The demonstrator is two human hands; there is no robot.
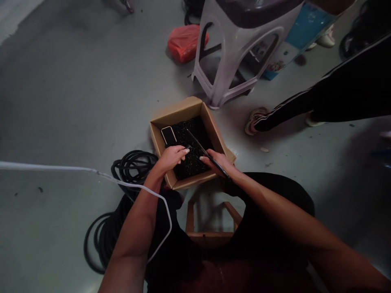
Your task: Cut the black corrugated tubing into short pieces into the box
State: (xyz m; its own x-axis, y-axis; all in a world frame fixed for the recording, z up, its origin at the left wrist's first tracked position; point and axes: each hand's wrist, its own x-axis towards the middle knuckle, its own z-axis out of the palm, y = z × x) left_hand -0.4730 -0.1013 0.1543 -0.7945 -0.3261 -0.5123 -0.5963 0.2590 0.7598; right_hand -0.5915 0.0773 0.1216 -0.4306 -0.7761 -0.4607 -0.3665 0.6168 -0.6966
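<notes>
An open cardboard box (183, 110) sits in front of me, its bottom covered by many small black pieces (195, 124). Over its near left part, my left hand (174, 156) pinches a small black piece (188, 147) between thumb and fingertips. My right hand (218, 162), at the box's right wall, is closed around a long thin dark tool (198, 143). That tool slants across the box, with its far tip pointing up and left; its exact kind is unclear. A dark-faced phone (169, 135) with a pale edge lies on the pieces at the left.
Coiled black cable or tubing (131, 167) lies left of the box. A white cord (122, 181) crosses over my left forearm. Beyond the box stand a plastic stool (220, 81) and a red bag (183, 42). Another person's leg and shoe (255, 121) are at right.
</notes>
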